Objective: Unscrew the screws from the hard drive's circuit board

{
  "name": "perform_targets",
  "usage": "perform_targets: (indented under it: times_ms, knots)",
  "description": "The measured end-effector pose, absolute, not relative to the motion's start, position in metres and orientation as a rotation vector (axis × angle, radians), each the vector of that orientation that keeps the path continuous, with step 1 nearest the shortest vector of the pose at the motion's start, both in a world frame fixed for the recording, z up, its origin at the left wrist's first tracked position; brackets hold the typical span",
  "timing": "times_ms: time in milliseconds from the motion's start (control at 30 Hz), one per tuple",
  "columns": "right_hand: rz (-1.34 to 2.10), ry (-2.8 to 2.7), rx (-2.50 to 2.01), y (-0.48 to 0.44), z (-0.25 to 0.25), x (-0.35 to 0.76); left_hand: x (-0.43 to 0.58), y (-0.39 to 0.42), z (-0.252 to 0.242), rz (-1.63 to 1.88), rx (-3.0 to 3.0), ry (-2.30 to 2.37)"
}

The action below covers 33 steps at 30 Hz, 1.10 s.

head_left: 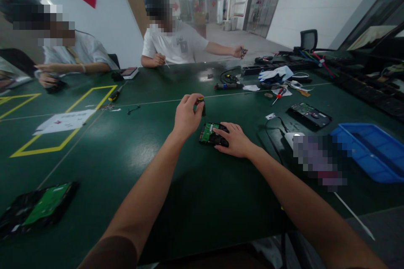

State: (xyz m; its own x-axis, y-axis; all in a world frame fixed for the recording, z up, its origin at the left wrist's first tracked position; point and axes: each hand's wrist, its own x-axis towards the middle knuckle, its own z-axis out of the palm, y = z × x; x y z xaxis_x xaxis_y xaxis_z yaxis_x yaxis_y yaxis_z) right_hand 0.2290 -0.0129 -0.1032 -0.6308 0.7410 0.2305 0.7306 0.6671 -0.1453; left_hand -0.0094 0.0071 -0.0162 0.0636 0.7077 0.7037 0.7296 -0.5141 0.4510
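Head view: hard drive (211, 134) lies board-up at frame centre, right hand (234, 139) pressed flat on its right half, left hand (187, 115) just above-left, fingers wrapped around a screwdriver handle (200, 104) held upright over it.

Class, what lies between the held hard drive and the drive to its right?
Head view: a white paper slip and a black cable, right of the hard drive.
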Motion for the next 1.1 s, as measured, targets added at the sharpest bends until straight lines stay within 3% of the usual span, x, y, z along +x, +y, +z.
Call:
perform_targets:
  times_ms: [267,567,1100]
  knots:
    - [0.039,-2.618,-1.17,-0.0125,-0.1036,0.229,-0.0095,0.0083,-0.0179,-1.482,-2.297,-1.569]
    - [0.044,-2.604,-1.182,-0.0122,-0.1049,0.2283,-0.0062,0.0024,-0.0128,-1.234,-2.26,-1.725]
    - [0.084,-2.607,-1.194,-0.013,-0.1031,0.2288,-0.0124,0.003,-0.0103,-1.21,-2.217,-1.676]
